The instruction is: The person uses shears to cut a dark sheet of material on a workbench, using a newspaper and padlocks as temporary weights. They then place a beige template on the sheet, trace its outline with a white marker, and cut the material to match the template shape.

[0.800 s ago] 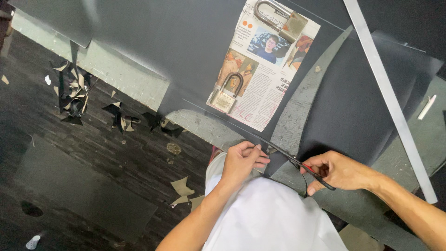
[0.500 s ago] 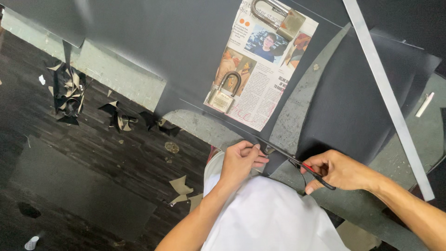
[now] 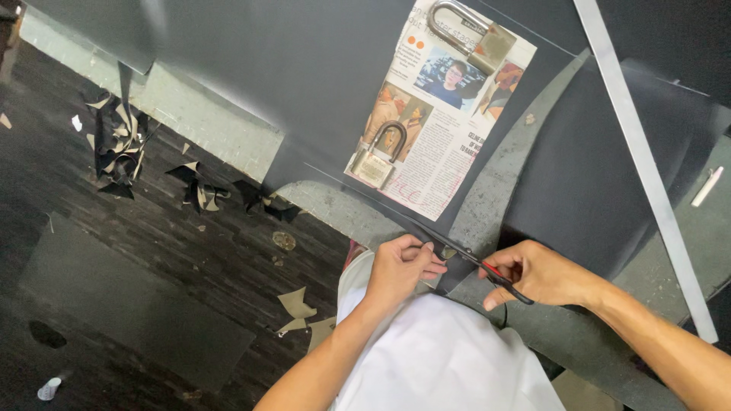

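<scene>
Down at the near edge of the table (image 3: pixel 579 342), the right hand (image 3: pixel 544 272) is closed around the handles of a pair of scissors (image 3: pixel 464 257), whose blades point toward 10 o'clock into the edge of a large dark sheet (image 3: pixel 304 99). Whether the blades themselves are parted or shut on the material is too small to tell. The left hand (image 3: pixel 400 266) sits just at 9 o'clock of the blades, fingers curled and pinching the sheet's edge, seemingly to keep it taut and flat where the scissors meet it.

Lying on the sheet, toward 12 o'clock from the hands, is a printed magazine page (image 3: pixel 438 114). Two padlocks rest on it, a brass-coloured one (image 3: pixel 378 156) at its lower left corner and a silver one (image 3: pixel 468 34) at the top; they look placed as weights so the page stays put as a pattern on the material.

A long pale strip (image 3: pixel 647 167), perhaps a straightedge, runs from 12 o'clock down toward 4 o'clock across a second dark sheet (image 3: pixel 601 175), well apart from the hands. A small white stick, possibly chalk (image 3: pixel 707 186), lies at 3 o'clock.

Off the table, on the dark wooden floor (image 3: pixel 152 251) at 9 o'clock, dark offcuts (image 3: pixel 118 144) are scattered in heaps, with a few paler scraps (image 3: pixel 297 308) nearer the person's white shirt (image 3: pixel 434 358).
</scene>
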